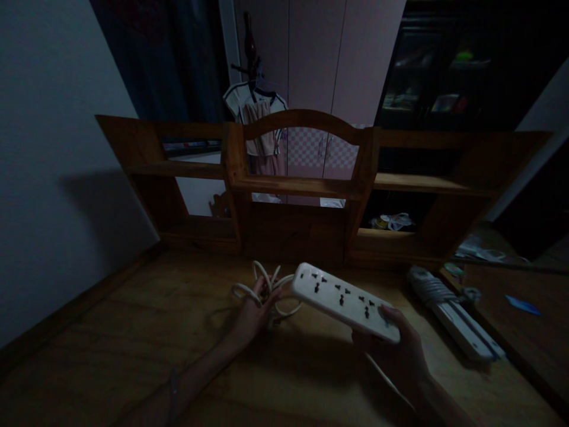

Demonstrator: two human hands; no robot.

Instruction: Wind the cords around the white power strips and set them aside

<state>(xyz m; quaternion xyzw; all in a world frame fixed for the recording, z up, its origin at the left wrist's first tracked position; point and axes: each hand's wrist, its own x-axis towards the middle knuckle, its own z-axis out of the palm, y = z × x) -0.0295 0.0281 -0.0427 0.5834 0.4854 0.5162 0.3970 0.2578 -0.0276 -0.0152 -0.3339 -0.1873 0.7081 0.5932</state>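
My right hand (395,350) is closed around the near end of a white power strip (347,300), which is held tilted above the wooden desk with its sockets facing up. My left hand (258,305) grips a looped bundle of white cord (284,308) just beyond the strip's far end. Several loops stick out around its fingers. Under my right hand a length of white cord (384,376) runs down toward the front. Where the cord's plug is, I cannot see.
A second white power strip (462,323), cord wrapped around its end, lies on the desk (146,356) at right. A wooden shelf unit (297,187) spans the back. Beyond the right edge, a blue card (522,305) lies on another surface. A wall (66,207) bounds the left.
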